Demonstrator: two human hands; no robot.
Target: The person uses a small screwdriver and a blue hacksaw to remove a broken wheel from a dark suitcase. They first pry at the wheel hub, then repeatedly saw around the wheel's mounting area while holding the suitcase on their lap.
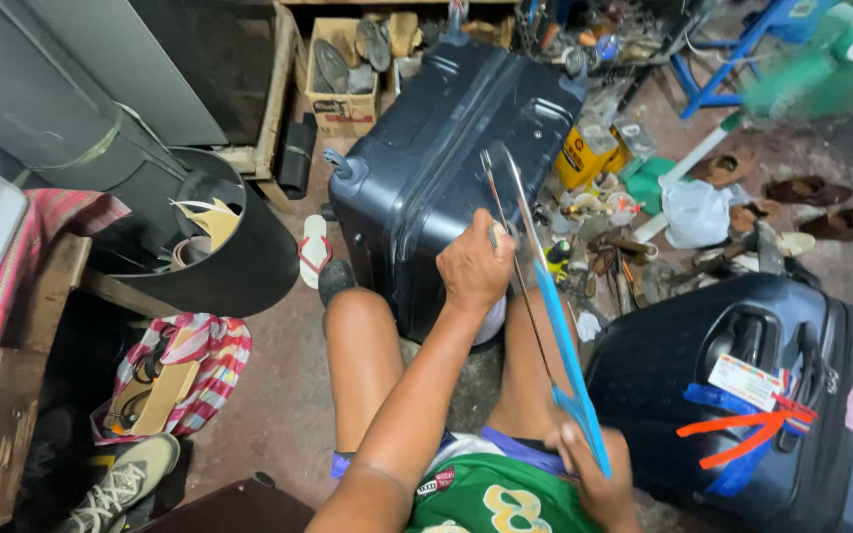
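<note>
Two hands work a hacksaw (pixel 545 296) against the near edge of a dark blue hard-shell suitcase (pixel 436 158) lying on the floor between the person's knees. The left hand (pixel 474 266) is closed around the far end of the saw frame, where it meets the suitcase shell. The right hand (pixel 594 474) is closed on the blue handle end, near the body. The saw runs from far left to near right.

Handling, as a judgement: the frame looks light and stiff, but the thin blade will likely flex and may snap if twisted, so a grip at both ends suits it. The suitcase shell appears rigid and smooth, probably slippery under a blade, and bulky rather than heavy.

Containers: a second dark suitcase (pixel 742 395), tagged with orange and blue strips, stands at near right, shut. A cardboard box (pixel 343 109) at far centre holds shoe soles. A black cylindrical bin (pixel 239 257) at left holds offcuts of sheet material. A striped bag (pixel 190 375) at near left holds a flat tan piece.
</note>
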